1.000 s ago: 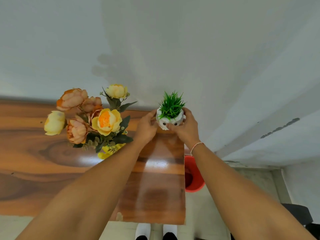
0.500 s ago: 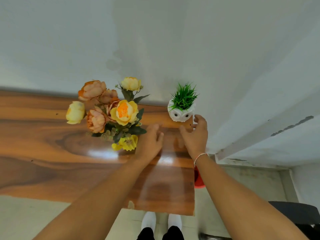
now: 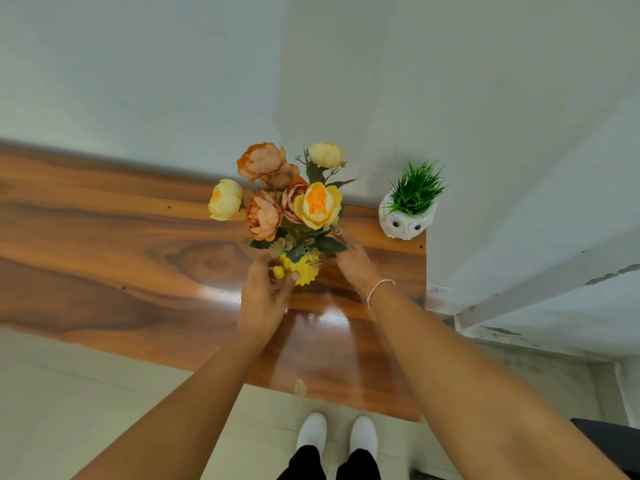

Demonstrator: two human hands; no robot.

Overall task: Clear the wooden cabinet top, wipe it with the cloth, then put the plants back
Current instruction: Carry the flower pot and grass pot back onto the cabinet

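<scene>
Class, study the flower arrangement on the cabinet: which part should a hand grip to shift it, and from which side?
Grip the yellow pot low down, from the near side and both flanks. The flowers spread wide and top-heavy above it; the left hand already holds it there.

- The worktop [image 3: 104,237] in front of me was glossy, polished wood with dark grain, throwing back glare.
- The owl pot [image 3: 403,225] looked matt white, slightly rough, its grass [image 3: 415,188] shiny plastic.
- The flowers [image 3: 287,199] looked like soft cloth petals in a yellow ribbed pot [image 3: 303,271].
</scene>
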